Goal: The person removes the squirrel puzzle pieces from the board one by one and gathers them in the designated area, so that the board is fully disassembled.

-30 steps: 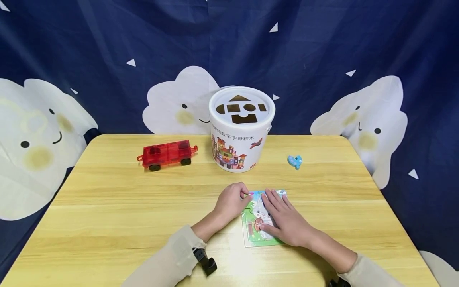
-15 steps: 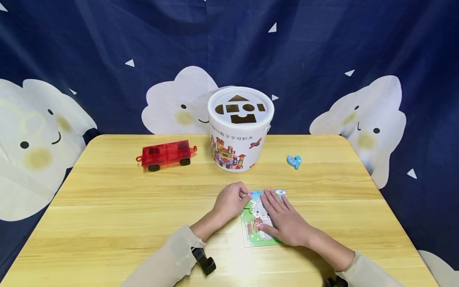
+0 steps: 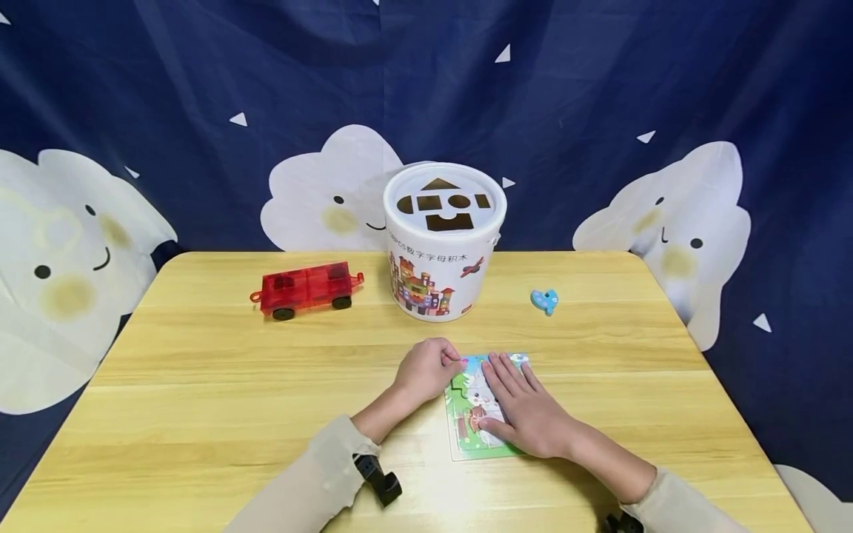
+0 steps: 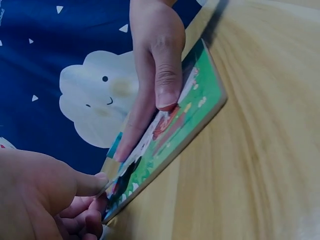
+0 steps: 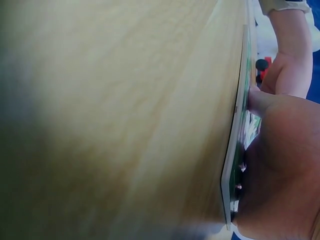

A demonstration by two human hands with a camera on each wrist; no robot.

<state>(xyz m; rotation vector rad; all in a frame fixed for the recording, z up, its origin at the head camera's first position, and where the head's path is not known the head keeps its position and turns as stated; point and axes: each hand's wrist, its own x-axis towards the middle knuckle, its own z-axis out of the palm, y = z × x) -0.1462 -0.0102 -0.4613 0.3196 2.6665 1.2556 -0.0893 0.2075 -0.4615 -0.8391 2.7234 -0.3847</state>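
Observation:
A jigsaw puzzle board [image 3: 469, 444] with a green border and a white animal picture lies flat on the wooden table. My left hand [image 3: 428, 370] is at its far left corner, and in the left wrist view thumb and finger pinch a thin puzzle piece [image 4: 106, 187], tilted up from the board. A dark gap [image 4: 133, 169] shows in the picture beside that piece. My right hand [image 3: 533, 414] rests flat over the right half of the puzzle with straight fingers, hiding that part of the picture. Its thumb touches the picture's middle.
Beyond the hands stands a white block bucket [image 3: 436, 277] with shaped holes in its lid. To its left is a red see-through toy wagon [image 3: 308, 289]; to its right lies a small blue toy piece [image 3: 545, 300]. A dark blue cloud-print curtain [image 3: 566, 81] hangs behind the table [image 3: 200, 414].
The dark gap by my left fingertips looks larger, as the pinched piece has lifted slightly. My right hand stays in place on the puzzle. The head view has shifted a little.

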